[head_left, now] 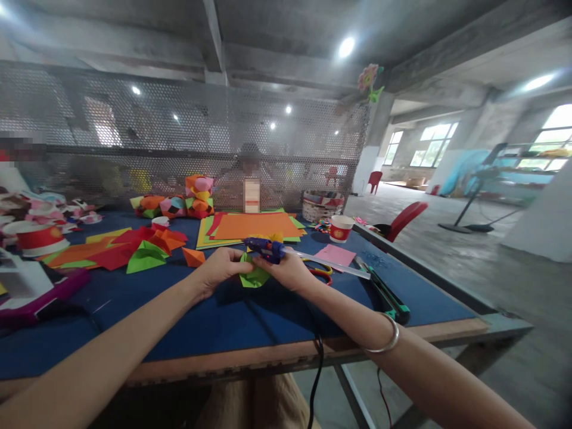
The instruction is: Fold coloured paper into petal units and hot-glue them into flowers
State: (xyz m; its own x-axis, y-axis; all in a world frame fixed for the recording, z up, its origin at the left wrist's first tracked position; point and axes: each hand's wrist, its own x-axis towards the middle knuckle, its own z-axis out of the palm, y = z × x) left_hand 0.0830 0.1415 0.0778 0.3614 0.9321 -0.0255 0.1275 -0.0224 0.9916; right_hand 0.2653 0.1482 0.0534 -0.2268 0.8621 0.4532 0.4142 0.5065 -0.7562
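Note:
My left hand [222, 269] pinches the edge of a folded green paper piece [254, 279] just above the blue table. In my right hand [290, 271] is a blue hot glue gun [265, 248], with a long clear glue stick [328, 263] sticking out of its back toward the right. The gun's nozzle points left, over the green paper. Fingers of my right hand also reach close to the paper; whether they touch it I cannot tell. Scissors [322, 273] with red and yellow handles lie behind my right hand, partly hidden by it.
A stack of coloured paper [254, 226] lies ahead. Folded paper pieces [147, 247] spread to the left, near paper balls [199, 196]. At right are a pink sheet [336, 256], a paper cup [341, 229], a green-black cutter [386, 292] and a basket [322, 207]. A black cord [318, 369] hangs over the front edge.

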